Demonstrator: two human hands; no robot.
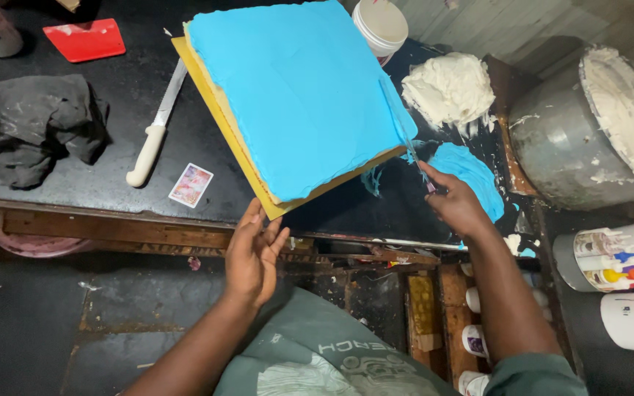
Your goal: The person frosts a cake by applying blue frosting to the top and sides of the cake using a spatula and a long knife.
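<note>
A square cake [299, 88] coated in bright blue icing sits on a yellow board [218, 110] on a dark worktop. My left hand [252, 253] is open, its fingertips touching the board's near corner. My right hand [455, 202] grips the handle of a palette knife [399, 117] whose blue-smeared blade lies against the cake's right edge. A smear of blue icing [471, 176] lies on the worktop just beyond my right hand.
A heap of white icing [449, 88] and a metal bowl [588, 132] with white cream sit at right. A white-handled knife [157, 128], a small card [191, 185], a dark cloth [34, 128], a red scraper [86, 38] and white tubs [379, 26] lie around.
</note>
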